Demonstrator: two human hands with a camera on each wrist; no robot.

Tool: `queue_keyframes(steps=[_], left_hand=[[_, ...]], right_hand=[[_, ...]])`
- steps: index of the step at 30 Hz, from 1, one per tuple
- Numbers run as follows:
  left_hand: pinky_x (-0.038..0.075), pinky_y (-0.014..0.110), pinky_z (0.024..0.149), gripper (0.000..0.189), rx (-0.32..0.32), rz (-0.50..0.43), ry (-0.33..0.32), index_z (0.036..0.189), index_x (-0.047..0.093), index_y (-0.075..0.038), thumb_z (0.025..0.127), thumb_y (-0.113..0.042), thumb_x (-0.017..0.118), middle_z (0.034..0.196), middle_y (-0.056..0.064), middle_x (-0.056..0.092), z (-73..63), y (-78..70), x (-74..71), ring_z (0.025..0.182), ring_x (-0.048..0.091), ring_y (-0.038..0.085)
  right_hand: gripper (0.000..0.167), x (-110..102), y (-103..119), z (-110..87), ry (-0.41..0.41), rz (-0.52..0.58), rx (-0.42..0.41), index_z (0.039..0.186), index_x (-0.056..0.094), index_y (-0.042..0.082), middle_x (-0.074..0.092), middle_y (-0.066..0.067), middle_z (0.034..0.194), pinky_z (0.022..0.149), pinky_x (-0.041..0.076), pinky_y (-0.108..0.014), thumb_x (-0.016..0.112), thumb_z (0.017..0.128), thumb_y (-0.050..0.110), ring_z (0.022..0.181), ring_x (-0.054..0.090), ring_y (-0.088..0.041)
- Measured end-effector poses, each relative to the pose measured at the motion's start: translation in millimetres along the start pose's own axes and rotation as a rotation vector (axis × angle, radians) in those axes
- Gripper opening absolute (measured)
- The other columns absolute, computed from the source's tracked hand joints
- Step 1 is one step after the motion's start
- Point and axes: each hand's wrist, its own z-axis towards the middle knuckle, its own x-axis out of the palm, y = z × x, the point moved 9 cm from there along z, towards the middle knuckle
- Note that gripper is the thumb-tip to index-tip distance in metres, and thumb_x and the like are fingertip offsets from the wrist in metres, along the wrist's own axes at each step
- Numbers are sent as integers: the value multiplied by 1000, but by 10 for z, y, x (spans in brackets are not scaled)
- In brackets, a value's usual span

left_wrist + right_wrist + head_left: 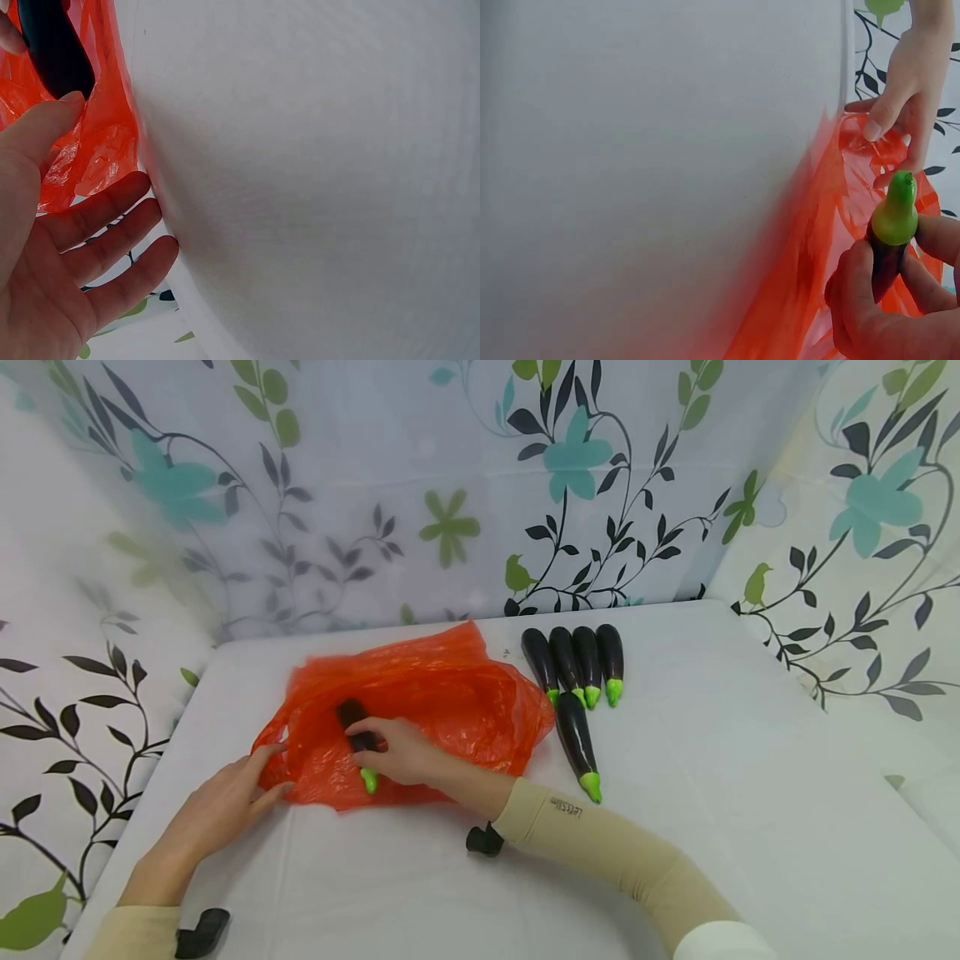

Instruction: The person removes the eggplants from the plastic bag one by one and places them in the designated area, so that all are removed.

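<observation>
My right hand (401, 750) grips a dark purple eggplant (886, 264) near its green stem end (368, 781), thumb on one side and fingers on the other. The eggplant is over the open mouth of a red plastic bag (450, 727) lying on the table, dark end pointing to the back. At the bag's left edge, my left hand (225, 806) holds the plastic between thumb and forefinger. The other fingers (124, 229) of that hand spread loosely beside the bag in the left wrist view. Part of the bag is hidden behind my right hand and forearm.
Right of the bag lie several more eggplants: a row (573, 660) at the back and a single eggplant (576, 739) in front of it, stems toward me. The white table (720, 777) ends at a patterned curtain (450, 485). Both forearms wear beige sleeves (600, 843).
</observation>
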Motion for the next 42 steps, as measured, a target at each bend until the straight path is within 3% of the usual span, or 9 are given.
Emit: queue_keyframes(steps=[8, 25, 34, 42], left_hand=[[51, 56, 72, 55, 1, -2, -2, 131, 45, -4, 88, -23, 73, 100, 16, 63, -4, 2, -16, 85, 61, 33], [51, 60, 77, 55, -22, -11, 32, 130, 44, -3, 88, -26, 73, 111, 22, 62, -4, -3, 11, 94, 61, 38], [51, 59, 78, 56, -10, -15, 20, 131, 44, -3, 88, -24, 73, 111, 22, 61, -1, -3, 8, 94, 61, 38], [52, 58, 78, 55, -12, -17, 19, 130, 44, -4, 88, -24, 74, 108, 20, 62, 3, 12, 10, 92, 61, 36]], right_hand=[[42, -217, -84, -232, 21, 37, 19, 134, 57, 28, 56, 4, 127, 76, 51, -23, 68, 94, 21, 108, 53, -15], [44, -587, -232, -806, 75, 39, -43, 137, 57, 30, 54, 4, 132, 80, 52, -27, 65, 95, 20, 107, 55, -17], [44, -1021, -308, -1242, -21, 99, -58, 137, 55, 34, 49, 1, 140, 85, 54, -36, 65, 95, 24, 120, 51, -25], [42, -1342, -561, -1601, -110, 159, 34, 137, 54, 34, 49, -4, 137, 83, 52, -40, 62, 97, 24, 116, 55, -27]])
